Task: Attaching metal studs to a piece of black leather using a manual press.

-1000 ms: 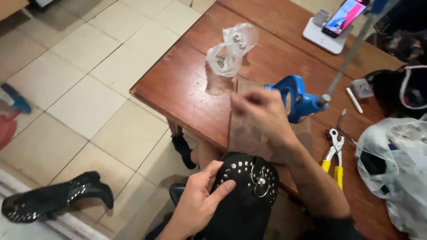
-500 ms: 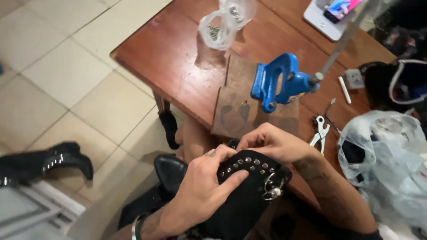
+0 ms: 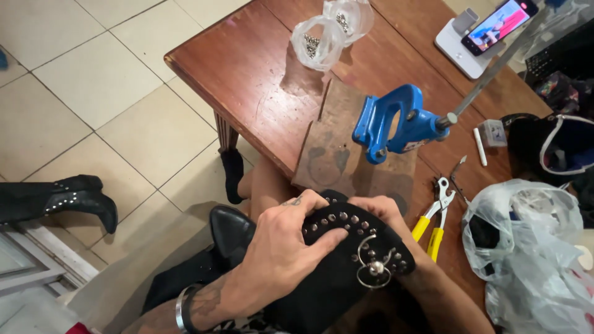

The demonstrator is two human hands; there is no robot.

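Studded black boot piece (image 3: 346, 260) sits in the lap below the worktop (image 3: 247, 68), left hand (image 3: 281, 250) pressing on top, right hand (image 3: 387, 213) clasping its far edge; blue press (image 3: 396, 124) stands beyond.

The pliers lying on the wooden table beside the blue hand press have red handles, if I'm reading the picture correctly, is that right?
Not quite: the handles are yellow, not red. The head view shows the pliers lying on the wooden table beside the blue hand press, just as you say, near the right hand holding the black studded piece.
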